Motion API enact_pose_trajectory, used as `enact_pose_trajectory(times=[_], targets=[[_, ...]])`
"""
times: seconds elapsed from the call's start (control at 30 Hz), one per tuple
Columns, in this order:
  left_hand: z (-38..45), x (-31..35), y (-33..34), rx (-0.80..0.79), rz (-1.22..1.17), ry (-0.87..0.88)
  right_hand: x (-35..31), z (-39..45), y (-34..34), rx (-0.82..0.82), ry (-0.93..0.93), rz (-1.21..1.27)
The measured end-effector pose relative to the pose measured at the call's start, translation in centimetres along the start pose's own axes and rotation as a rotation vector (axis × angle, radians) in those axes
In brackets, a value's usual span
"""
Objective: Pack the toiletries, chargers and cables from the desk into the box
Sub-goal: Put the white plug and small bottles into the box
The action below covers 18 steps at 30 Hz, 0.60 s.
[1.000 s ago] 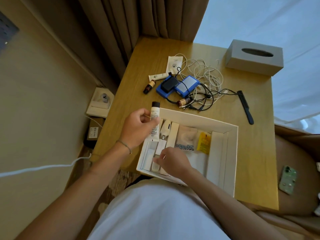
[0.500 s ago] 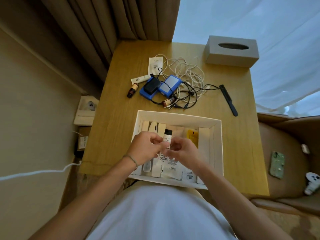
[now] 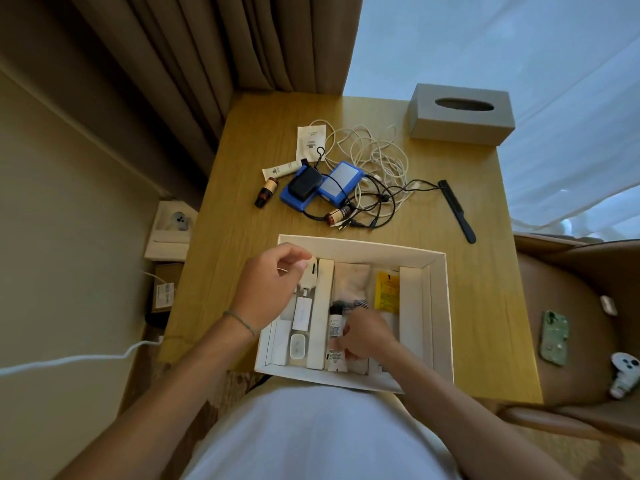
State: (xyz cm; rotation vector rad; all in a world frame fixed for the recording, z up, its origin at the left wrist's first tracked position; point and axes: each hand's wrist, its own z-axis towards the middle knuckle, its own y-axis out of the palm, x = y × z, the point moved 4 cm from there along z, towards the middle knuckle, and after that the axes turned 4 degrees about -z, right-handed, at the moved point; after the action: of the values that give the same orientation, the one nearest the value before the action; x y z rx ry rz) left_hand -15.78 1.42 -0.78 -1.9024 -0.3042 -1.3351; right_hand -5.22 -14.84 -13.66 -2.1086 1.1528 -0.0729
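The white box [image 3: 437,308] stood on the wooden desk [image 3: 485,306], at the near edge, just in front of the person. Inside it, cardboard dividers made several long compartments. The right hand [image 3: 367,336] was low in the middle compartment, with its fingers curled around the lower part of a tube with a dark cap [image 3: 335,327], which lay there lengthwise, cap pointing away from the person. The left hand [image 3: 268,289] hovered over the left part of the box, fingers loosely bent and holding nothing that I could see; a thin bracelet [image 3: 239,321] was around its wrist. Under and beside this hand, in the left compartments, there were a white plug adapter [image 3: 311,277] and a small white charger [image 3: 297,346]. A yellow sachet [image 3: 387,291] lay in a compartment more to the right. Still on the desk, beyond the box, were a tangle of white cables [image 3: 374,150], black cables [image 3: 388,202], two blue power banks [image 3: 341,183] side by side, with a black charger [image 3: 304,183] on the left one, two small brown bottles [image 3: 266,192], a white tube [image 3: 281,168], a white sachet [image 3: 311,142] and a black comb [image 3: 457,211]. A grey tissue box [image 3: 460,114] stood at the far right corner of the desk.
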Motion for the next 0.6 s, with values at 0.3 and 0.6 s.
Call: enact_pose_trajectory(times=[0.3,0.6], targets=[[4.0,-1.9,-3.1,0.075,0.001,-0.040,-3.0,-1.7,-4.9,0.205,-0.118,0.066],[13.9,-5.6,-4.8,0.139,0.179,-0.172,-10.1,-0.1,-17.6,0.521,-0.288,0.231]])
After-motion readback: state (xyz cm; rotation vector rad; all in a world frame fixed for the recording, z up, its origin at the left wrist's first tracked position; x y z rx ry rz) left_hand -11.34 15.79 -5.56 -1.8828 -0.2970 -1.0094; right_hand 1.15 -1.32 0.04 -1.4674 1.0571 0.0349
